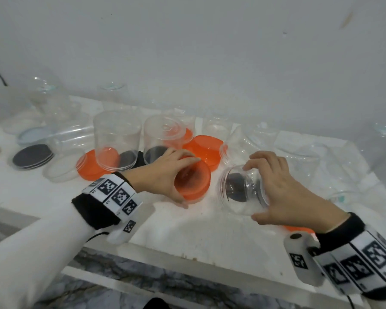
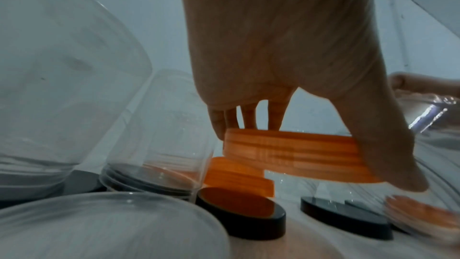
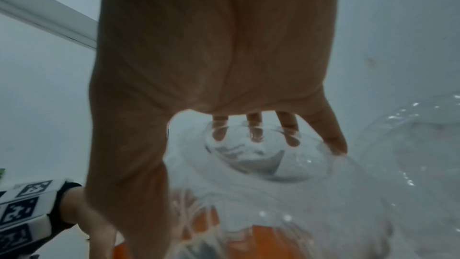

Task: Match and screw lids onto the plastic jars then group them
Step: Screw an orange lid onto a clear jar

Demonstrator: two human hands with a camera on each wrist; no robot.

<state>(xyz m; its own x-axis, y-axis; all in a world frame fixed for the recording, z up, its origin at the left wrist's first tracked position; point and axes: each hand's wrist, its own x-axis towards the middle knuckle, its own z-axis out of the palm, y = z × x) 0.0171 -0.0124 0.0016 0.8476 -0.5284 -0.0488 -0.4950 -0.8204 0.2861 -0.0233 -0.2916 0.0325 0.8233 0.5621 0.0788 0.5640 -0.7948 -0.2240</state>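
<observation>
My left hand (image 1: 165, 172) grips an orange lid (image 1: 193, 181) by its rim, lifted off the table and tilted with its hollow side toward me; the left wrist view shows the same orange lid (image 2: 293, 157) between thumb and fingers. My right hand (image 1: 276, 186) holds a clear plastic jar (image 1: 239, 190) on its side, mouth pointing left toward the lid. In the right wrist view the fingertips (image 3: 288, 127) press on the clear jar (image 3: 268, 164). A small gap separates lid and jar mouth.
Another orange lid (image 1: 204, 151) lies behind the held one, and a third orange lid (image 1: 91, 166) sits under an inverted clear jar (image 1: 117, 139). Black lids (image 1: 32, 156) are stacked at the left. Several clear jars crowd the back of the white table (image 1: 187, 233).
</observation>
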